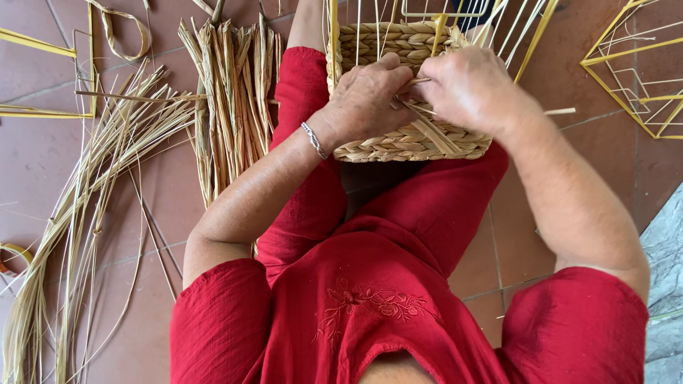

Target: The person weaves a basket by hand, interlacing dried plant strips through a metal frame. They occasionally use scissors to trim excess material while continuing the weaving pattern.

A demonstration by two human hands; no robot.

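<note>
Left hand [366, 96] presses on the woven straw basket [398, 142] resting on the lap; its grip is narrow. Right hand [466, 89] pinches 1 straw strand [427, 128]. Basket contents cannot be seen.

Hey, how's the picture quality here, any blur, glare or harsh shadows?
Head view: soft, even light, no glare; only a dim shadow under the woven basket on the lap. Left hand and right hand are sharp, as are the straw bundles on the tile floor; slight wide-angle stretch at the edges.

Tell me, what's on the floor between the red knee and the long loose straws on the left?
A bundle of braided straw lies on the tile floor there, between the red trouser leg and the loose straws, in the head view.
</note>
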